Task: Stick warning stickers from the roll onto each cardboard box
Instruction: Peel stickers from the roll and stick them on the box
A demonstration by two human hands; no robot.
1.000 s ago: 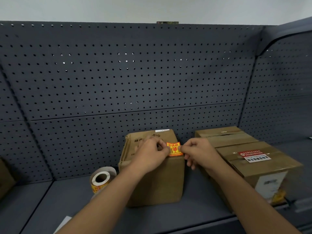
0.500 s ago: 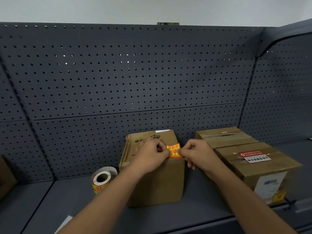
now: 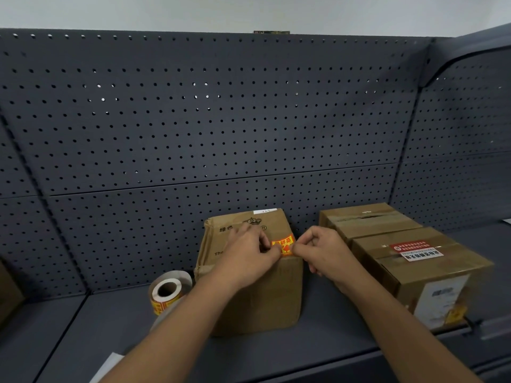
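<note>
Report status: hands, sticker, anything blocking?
Both pinch the warning sticker: left hand, right hand. Sticker sits at the top front edge of the middle box. Nothing blocking; sticker roll sits left of that box.

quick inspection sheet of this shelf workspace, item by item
surface: dark grey shelf, boxes and roll standing on it
job's things: middle box with warning sticker at its top front edge; sticker roll left of it; right box carries labels
clutter: white paper scrap at the front; brown edge at far left, unclear
hands: left hand and right hand each pinch a side of the warning sticker
cables: thin dark strand by the right box's lower corner, unclear
surroundings: grey pegboard behind, pale wall above
</note>
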